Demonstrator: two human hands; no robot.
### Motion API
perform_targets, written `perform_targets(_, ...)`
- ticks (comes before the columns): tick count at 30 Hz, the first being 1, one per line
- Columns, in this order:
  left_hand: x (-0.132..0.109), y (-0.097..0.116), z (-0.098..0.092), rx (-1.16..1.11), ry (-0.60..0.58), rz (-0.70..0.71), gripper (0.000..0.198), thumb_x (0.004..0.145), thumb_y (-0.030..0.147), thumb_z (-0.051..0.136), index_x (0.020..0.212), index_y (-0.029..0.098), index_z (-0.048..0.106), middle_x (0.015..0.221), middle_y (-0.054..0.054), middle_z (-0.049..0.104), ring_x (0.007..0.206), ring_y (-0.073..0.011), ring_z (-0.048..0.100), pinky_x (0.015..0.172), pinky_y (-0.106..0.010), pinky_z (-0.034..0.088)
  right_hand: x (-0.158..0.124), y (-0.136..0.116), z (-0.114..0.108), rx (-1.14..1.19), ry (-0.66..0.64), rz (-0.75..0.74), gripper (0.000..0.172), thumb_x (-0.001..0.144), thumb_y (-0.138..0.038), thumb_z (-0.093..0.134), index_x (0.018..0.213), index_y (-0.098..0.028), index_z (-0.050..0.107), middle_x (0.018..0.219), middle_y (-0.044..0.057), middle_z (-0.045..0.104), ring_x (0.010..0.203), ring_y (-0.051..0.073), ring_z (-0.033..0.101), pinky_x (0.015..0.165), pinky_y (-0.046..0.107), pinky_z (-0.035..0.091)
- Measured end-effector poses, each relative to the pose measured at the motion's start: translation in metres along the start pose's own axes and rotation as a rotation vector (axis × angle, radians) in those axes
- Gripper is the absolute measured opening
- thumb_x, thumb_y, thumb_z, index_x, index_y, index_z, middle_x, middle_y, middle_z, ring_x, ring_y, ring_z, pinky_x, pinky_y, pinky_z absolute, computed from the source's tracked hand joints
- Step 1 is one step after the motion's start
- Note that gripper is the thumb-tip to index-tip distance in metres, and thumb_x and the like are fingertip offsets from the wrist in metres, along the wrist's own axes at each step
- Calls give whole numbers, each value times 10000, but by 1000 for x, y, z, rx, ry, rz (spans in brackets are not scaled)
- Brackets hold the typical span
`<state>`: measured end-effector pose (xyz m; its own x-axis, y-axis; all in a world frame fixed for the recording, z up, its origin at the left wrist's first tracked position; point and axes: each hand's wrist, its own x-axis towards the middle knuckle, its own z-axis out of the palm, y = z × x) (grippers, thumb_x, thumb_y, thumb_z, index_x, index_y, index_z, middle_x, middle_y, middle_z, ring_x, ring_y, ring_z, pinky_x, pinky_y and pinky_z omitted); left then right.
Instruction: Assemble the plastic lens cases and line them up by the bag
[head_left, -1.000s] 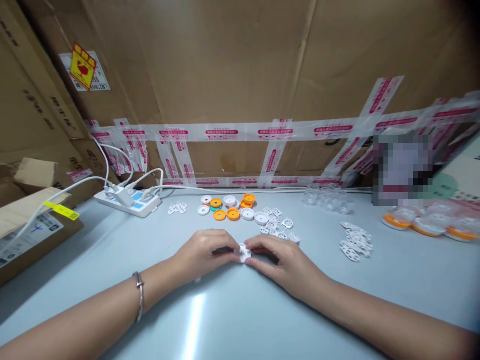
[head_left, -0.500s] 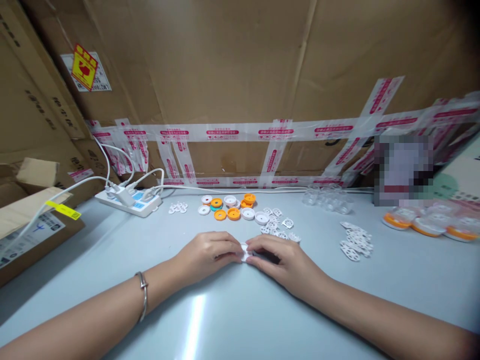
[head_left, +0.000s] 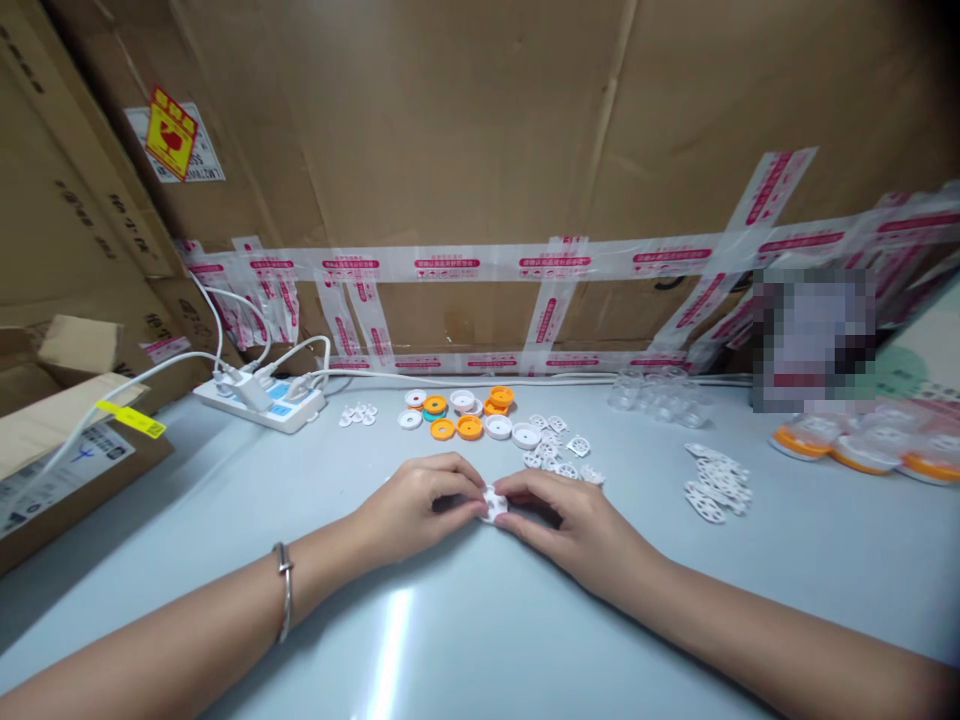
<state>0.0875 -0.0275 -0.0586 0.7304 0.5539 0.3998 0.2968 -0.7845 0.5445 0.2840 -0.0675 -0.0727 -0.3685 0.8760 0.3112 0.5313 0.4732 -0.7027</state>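
A small white plastic part [head_left: 493, 504] is pinched between both hands, low over the grey table [head_left: 480, 620]. My left hand [head_left: 427, 505] grips its left side with thumb and fingers. On its right side, my right hand [head_left: 562, 510] holds it the same way. Beyond the hands lie orange discs [head_left: 469, 428] and white discs [head_left: 498, 427]. White spoked pieces [head_left: 550, 452] lie just behind my right hand, and a few small white pieces [head_left: 358, 414] sit farther left.
A power strip [head_left: 262, 402] with cables is at the back left, beside an open carton [head_left: 90, 460]. Clear cups [head_left: 660, 398], a pile of white cut-out pieces [head_left: 718, 484] and orange-rimmed containers [head_left: 870, 448] are on the right. A large cardboard box [head_left: 465, 150] stands behind.
My left fingers have shifted slightly on the white part, with a wider gap between thumb and fingers. More of the part shows now. The whole view has moved a little.
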Motion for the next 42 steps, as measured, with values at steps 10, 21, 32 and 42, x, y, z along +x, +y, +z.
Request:
perform_targets(10, 6, 3, 4, -109, 20, -249, 87, 750, 88, 600, 741, 127, 677, 793, -48, 650, 731, -137, 617, 679, -234, 489, 2, -2, 0, -16, 5, 11, 95, 794, -167, 608, 888, -172, 615, 839, 19, 677, 782, 152, 631, 702, 258, 482)
perform_targets(21, 8, 2, 6, 31, 112, 2, 108, 802, 114, 575, 806, 122, 682, 798, -73, 649, 701, -130, 606, 592, -214, 475, 4, 3, -1, -8, 18, -25, 147, 779, -145, 629, 923, -179, 622, 859, 11, 690, 796, 143, 639, 717, 241, 485)
perform_targets(32, 6, -3, 3, 246, 63, 214, 101, 826, 112, 574, 844, 150, 666, 805, -37, 709, 732, -141, 649, 693, -259, 476, 3, 4, -2, -50, 25, -16, 124, 778, -160, 632, 901, -167, 623, 839, 20, 681, 780, 153, 637, 701, 254, 487)
perform_targets(42, 5, -3, 2, 181, 72, 138, 95, 819, 133, 578, 846, 136, 669, 767, -57, 713, 700, -155, 655, 677, -271, 512, 2, 4, -3, -28, 34, 4, 120, 784, -163, 617, 902, -181, 634, 847, 20, 692, 785, 154, 642, 704, 257, 495)
